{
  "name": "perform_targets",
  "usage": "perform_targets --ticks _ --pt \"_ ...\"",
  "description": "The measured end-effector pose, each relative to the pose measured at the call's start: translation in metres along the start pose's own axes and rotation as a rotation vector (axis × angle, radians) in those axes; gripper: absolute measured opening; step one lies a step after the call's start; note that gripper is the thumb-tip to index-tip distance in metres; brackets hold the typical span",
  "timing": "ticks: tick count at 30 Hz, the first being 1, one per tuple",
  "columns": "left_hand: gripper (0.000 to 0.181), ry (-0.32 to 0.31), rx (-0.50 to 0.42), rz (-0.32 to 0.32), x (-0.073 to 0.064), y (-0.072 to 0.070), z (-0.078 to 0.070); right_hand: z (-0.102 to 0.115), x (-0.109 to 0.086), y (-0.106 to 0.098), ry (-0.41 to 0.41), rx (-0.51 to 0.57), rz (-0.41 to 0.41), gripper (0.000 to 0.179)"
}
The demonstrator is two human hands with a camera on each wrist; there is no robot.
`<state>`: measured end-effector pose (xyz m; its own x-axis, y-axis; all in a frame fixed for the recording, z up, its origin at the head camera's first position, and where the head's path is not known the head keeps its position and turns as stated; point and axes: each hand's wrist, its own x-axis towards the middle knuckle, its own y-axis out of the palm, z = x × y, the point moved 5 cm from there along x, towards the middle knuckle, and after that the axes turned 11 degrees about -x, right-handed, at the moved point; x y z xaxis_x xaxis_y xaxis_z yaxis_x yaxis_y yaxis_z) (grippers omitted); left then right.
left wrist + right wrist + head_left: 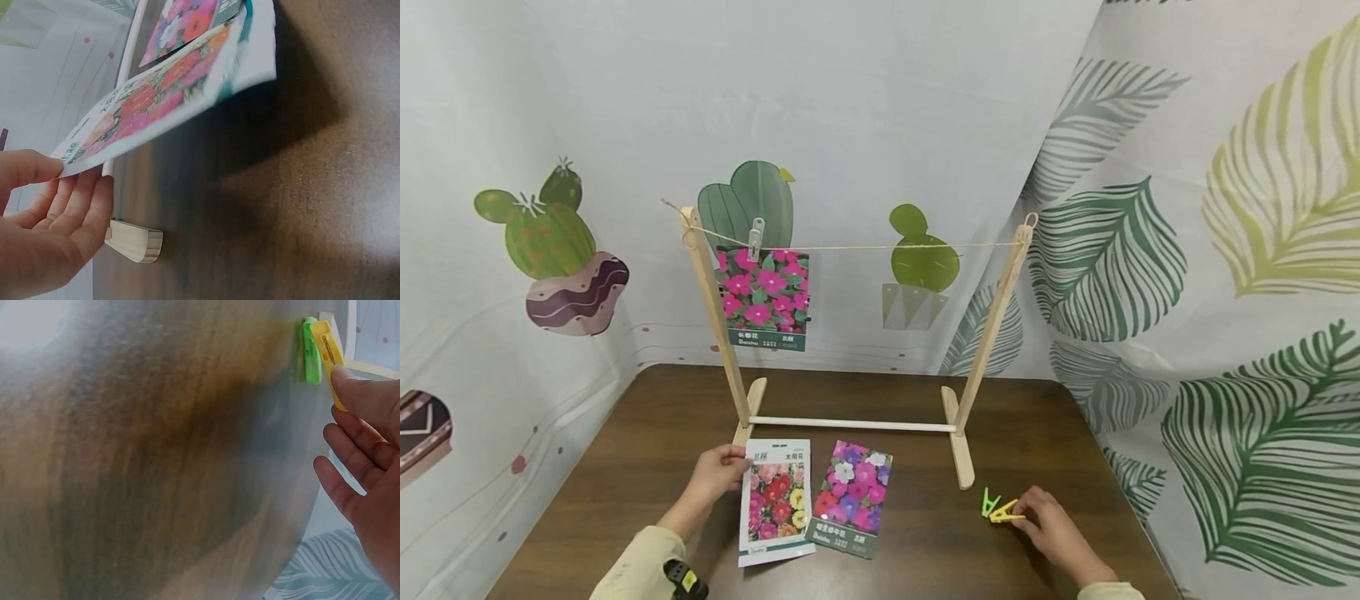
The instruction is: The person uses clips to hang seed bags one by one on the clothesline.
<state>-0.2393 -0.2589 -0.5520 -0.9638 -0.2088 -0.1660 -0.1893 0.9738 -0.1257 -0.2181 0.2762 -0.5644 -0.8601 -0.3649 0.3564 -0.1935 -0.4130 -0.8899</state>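
My left hand (718,475) pinches the upper left edge of a white seed packet (778,500) with red, pink and yellow flowers. In the left wrist view the packet tilts up off the table, thumb on its printed face. Beside it lies a second seed packet (852,498) with purple and pink flowers, meeting its lower right corner. At the right, my right hand (1054,533) pinches a yellow clothespin (1004,513) between thumb and finger. A green clothespin (989,502) is right next to the yellow one, on the table.
A wooden rack (992,333) stands at the back with a string (865,247) tied between its posts. From the string's left part hangs a pink-flower seed packet (767,300), held by a clear clothespin (755,242). A white bar (850,424) joins the rack's feet low over the table (685,417).
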Motion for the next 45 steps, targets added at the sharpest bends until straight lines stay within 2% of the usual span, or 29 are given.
perform_targets --ticks 4,14,19,24,29,40,45 --pt "0.022 0.014 0.004 0.009 0.001 0.0 -0.002 0.003 0.003 -0.004 -0.017 0.013 -0.039 0.034" --pt "0.025 0.047 0.067 0.025 0.0 0.002 -0.007 0.009 0.009 -0.01 0.046 0.013 -0.005 0.034" --pt "0.029 0.061 0.063 0.046 -0.001 0.003 -0.012 0.012 0.012 -0.013 0.064 0.016 0.017 0.033" --pt "0.027 0.061 0.044 0.053 0.0 0.004 -0.015 0.015 0.017 -0.017 0.036 0.029 -0.006 0.033" --pt "0.027 0.032 0.027 0.049 0.004 0.003 -0.015 0.017 0.02 -0.02 0.008 0.038 -0.022 0.031" --pt "0.028 0.038 0.043 0.05 0.005 0.0 -0.027 0.02 0.033 -0.023 0.046 0.037 -0.001 0.041" --pt "0.024 0.051 0.063 0.055 0.005 0.0 -0.032 0.022 0.036 -0.023 0.073 0.058 0.043 0.038"
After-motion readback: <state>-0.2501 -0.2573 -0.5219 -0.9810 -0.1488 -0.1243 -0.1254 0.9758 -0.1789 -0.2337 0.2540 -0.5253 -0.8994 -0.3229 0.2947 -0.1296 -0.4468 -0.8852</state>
